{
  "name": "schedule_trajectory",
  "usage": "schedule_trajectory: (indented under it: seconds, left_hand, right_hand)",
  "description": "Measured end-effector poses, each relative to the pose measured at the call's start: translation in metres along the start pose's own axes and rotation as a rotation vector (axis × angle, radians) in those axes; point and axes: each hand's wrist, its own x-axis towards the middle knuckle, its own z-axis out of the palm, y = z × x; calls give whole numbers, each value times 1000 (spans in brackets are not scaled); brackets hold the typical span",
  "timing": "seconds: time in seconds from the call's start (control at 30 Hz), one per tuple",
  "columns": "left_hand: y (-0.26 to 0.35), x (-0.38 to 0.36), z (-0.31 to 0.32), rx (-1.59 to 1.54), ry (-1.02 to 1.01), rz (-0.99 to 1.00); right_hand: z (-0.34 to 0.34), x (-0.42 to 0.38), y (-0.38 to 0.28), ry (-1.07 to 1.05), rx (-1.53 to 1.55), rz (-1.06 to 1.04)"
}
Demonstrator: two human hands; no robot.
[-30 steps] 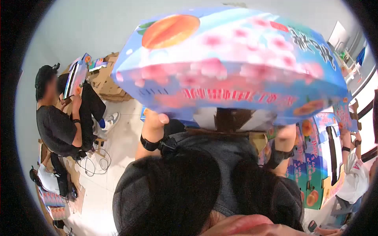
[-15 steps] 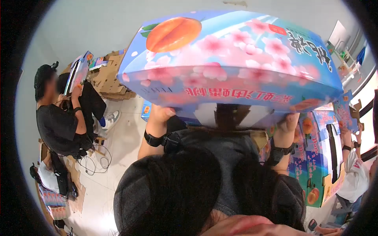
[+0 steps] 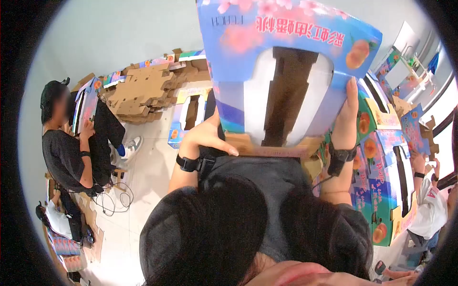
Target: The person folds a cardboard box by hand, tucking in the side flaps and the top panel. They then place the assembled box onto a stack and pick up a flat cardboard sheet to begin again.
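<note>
The left hand (image 3: 202, 136) and right hand (image 3: 346, 117) clasp the printed carton (image 3: 255, 86) before the chest (image 3: 257, 176), fingers (image 3: 352, 90) pressed against its sides; lettering (image 3: 300, 33) upside down, its dark slot (image 3: 291, 90) runs lengthwise outward, leaning slightly right

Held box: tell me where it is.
In the head view, the box is at upper centre, slightly right, between the left hand and the right hand, before the dark shirt.

Blue box (image 3: 245, 69), pink blossoms, brown cardboard (image 3: 143, 90)
</note>
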Motion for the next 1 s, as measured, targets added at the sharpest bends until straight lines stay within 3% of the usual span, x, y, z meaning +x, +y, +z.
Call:
schedule_trajectory:
  seconds: [0.13, 0.23, 0.3, 0.33, 0.37, 0.4, 0.43, 0.47, 0.5, 0.53, 1.0]
  left_hand:
    - [-12, 10, 23, -207, 122, -37]
    - [-21, 16, 34, -309, 271, -21]
    - [-21, 19, 37, -396, 317, -18]
    - [-21, 19, 39, -418, 324, -31]
    - [-21, 19, 38, -451, 300, -90]
    - [-23, 17, 36, -486, 277, -150]
    - [-24, 15, 36, -521, 254, -213]
    - [-33, 12, 41, -512, 305, -143]
    - [-32, 12, 43, -534, 283, -166]
    - [-27, 13, 45, -558, 260, -194]
    - [-7, 15, 65, -623, 322, -234]
  right_hand:
    - [0, 6, 0, 19, 20, 64]
    - [-18, 27, 14, 177, -79, 111]
    - [-36, 34, 21, 159, -323, -119]
    - [-44, 36, 24, 124, -392, -93]
    - [-52, 37, 28, 88, -462, -69]
    - [-55, 33, 27, 28, -479, 99]
    - [-68, 19, 34, -125, -400, 159]
    - [-80, 6, 41, -274, -325, 228]
    - [-96, -17, 52, -509, -149, 187]
    - [-82, -33, 42, -556, -233, 255]
    - [-63, -74, 55, -99, -23, 383]
